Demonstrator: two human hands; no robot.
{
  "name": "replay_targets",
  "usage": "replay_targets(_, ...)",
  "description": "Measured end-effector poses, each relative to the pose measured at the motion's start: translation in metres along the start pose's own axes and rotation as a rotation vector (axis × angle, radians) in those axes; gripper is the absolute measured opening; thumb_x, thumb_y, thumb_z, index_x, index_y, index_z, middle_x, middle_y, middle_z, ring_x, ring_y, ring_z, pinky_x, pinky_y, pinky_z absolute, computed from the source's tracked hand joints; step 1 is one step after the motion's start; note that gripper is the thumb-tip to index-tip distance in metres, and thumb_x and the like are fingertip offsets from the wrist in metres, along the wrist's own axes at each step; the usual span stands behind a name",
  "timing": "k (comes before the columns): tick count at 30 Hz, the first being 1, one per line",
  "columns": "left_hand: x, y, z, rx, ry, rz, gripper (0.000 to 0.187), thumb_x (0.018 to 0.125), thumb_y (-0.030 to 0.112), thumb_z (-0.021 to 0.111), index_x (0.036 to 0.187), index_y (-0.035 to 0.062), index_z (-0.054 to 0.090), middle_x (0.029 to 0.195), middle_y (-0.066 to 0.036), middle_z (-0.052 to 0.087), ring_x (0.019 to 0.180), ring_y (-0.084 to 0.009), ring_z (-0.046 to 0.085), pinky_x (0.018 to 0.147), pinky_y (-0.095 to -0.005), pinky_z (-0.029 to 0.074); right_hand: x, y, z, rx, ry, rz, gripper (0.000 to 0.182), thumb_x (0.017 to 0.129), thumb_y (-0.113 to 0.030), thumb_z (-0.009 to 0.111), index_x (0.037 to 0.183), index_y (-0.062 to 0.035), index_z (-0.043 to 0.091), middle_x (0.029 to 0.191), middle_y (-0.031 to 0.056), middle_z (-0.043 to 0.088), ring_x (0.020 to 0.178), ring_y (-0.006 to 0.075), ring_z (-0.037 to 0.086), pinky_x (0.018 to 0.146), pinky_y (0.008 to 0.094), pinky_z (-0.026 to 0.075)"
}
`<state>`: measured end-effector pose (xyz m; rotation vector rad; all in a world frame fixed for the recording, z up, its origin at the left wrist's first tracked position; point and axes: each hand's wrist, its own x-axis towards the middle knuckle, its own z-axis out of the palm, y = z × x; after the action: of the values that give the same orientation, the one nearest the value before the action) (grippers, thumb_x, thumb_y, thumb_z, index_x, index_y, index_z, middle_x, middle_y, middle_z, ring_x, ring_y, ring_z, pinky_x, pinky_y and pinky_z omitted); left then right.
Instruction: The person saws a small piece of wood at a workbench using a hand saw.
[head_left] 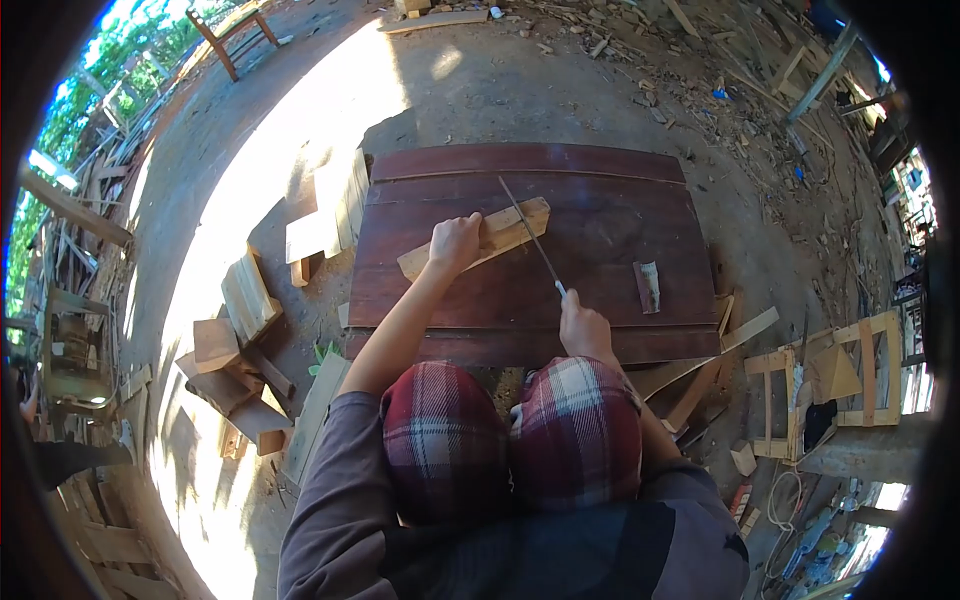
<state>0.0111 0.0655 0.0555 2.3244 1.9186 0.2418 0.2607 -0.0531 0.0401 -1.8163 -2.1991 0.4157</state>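
A pale wooden block (505, 232) lies slantwise on the dark red-brown wooden table (600, 230). My left hand (456, 243) is closed over the block near its middle, with the fingertips hidden behind its far edge. In my right hand (585, 328), at the table's near side, is the handle end of a long thin-bladed tool (541, 251). Its blade crosses the right part of the block and reaches beyond it toward the far left; I cannot tell if it is a file or a saw seen edge-on.
A small scrap with a pale face (650, 287) sits on the table's right side. Cut wood blocks (250, 292) are piled on the ground at left. Planks (690, 385) and a wooden frame (868, 370) stand at right. Wood debris (640, 60) covers the far ground.
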Motion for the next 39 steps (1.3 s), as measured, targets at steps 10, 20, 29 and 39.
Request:
replay_targets(10, 0.002, -0.004, 0.006, -0.016, 0.017, -0.051, 0.049, 0.066, 0.043, 0.079, 0.094, 0.0089, 0.059, 0.083, -0.014, 0.068, 0.08, -0.0324, 0.068, 0.069, -0.043, 0.053, 0.063, -0.01, 0.017, 0.074, 0.005, -0.045, 0.021, 0.097, -0.023, 0.039, 0.106, -0.0059, 0.044, 0.073, 0.0267, 0.063, 0.07, 0.0459, 0.062, 0.063, 0.0586, 0.047)
replay_targets(20, 0.021, -0.023, 0.003, -0.098, -0.153, -0.049, 0.049, 0.058, 0.042, 0.082, 0.093, 0.0124, 0.065, 0.088, -0.01, 0.07, 0.087, -0.0302, 0.067, 0.073, -0.041, 0.053, -0.017, 0.026, 0.016, -0.05, -0.107, 0.098, 0.02, 0.098, -0.027, 0.039, 0.103, -0.008, 0.044, 0.068, 0.0244, 0.063, 0.067, 0.0451, 0.063, 0.058, 0.0565, 0.046)
replay_targets(29, 0.035, -0.029, -0.006, -0.084, -0.207, -0.076, 0.062, 0.052, 0.047, 0.085, 0.099, 0.0123, 0.065, 0.095, -0.01, 0.069, 0.093, -0.0301, 0.066, 0.079, -0.0413, 0.053, 0.075, -0.008, 0.02, 0.007, 0.064, -0.046, 0.02, 0.098, -0.024, 0.039, 0.101, -0.0054, 0.044, 0.069, 0.0253, 0.063, 0.067, 0.0462, 0.062, 0.057, 0.0559, 0.048)
replay_targets(39, 0.046, -0.009, 0.012, 0.073, -0.14, -0.117, 0.07, 0.057, 0.039, 0.086, 0.109, 0.002, 0.058, 0.101, -0.014, 0.065, 0.098, -0.0273, 0.064, 0.088, -0.0401, 0.048, 0.065, -0.015, 0.025, 0.051, 0.051, -0.026, 0.027, 0.099, -0.025, 0.037, 0.11, -0.0033, 0.047, 0.07, 0.0268, 0.062, 0.068, 0.0469, 0.061, 0.057, 0.057, 0.046)
